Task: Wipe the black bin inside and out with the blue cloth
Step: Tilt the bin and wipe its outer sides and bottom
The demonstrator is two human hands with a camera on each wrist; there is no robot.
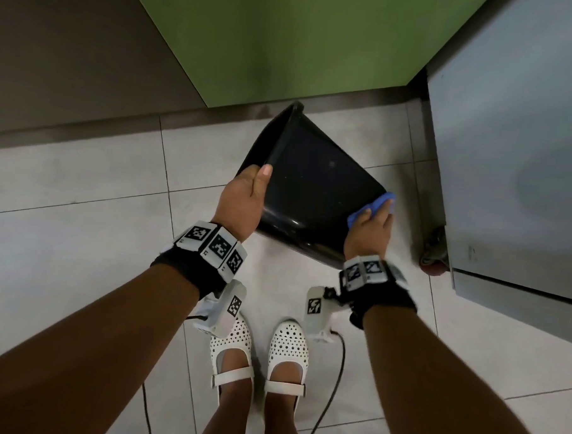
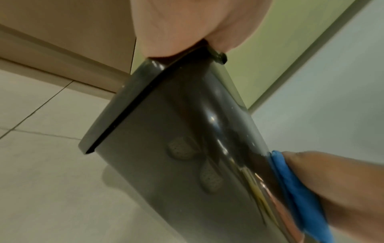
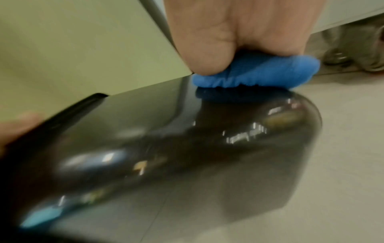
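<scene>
We have the black bin lifted off the tiled floor and tipped on its side, mouth turned left and away. Our left hand grips the rim, thumb on the outer wall and fingers curled inside. Our right hand bunches the blue cloth in curled fingers and presses it against the outside wall near the base corner. We judge the outside wipe to be under way: the glossy wall shows streaks and pale specks, so more passes seem needed. Whether the inside has been wiped we cannot tell; its interior faces away from us.
</scene>
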